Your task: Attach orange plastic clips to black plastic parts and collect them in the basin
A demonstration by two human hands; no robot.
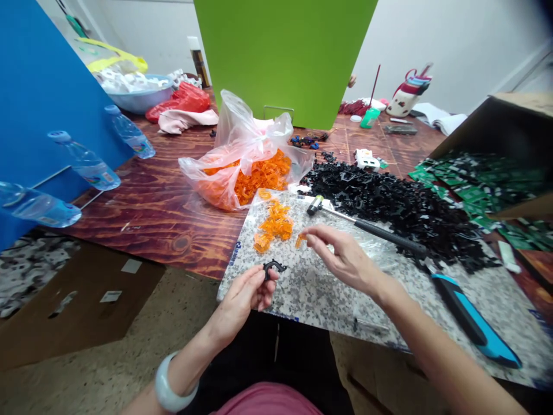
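Observation:
My left hand (250,291) pinches a small curved black plastic part (273,267) above the front edge of the speckled board (315,300). To its right, my right hand (341,253) is closed on a small translucent orange piece (299,240), held just over the board at the fingertips. Loose orange pieces (276,222) lie in a small pile beyond both hands. Behind them sits a clear plastic bag (254,150) full of more orange pieces. A large heap of black parts (389,202) spreads over the right side of the board.
A small hammer (367,226) and a blue-black handled tool (475,323) lie on the board. At the right, a cardboard box (510,127) spills green circuit boards (470,196). Plastic bottles (88,164) stand or lean at the left. A green panel (285,57) rises behind the bag.

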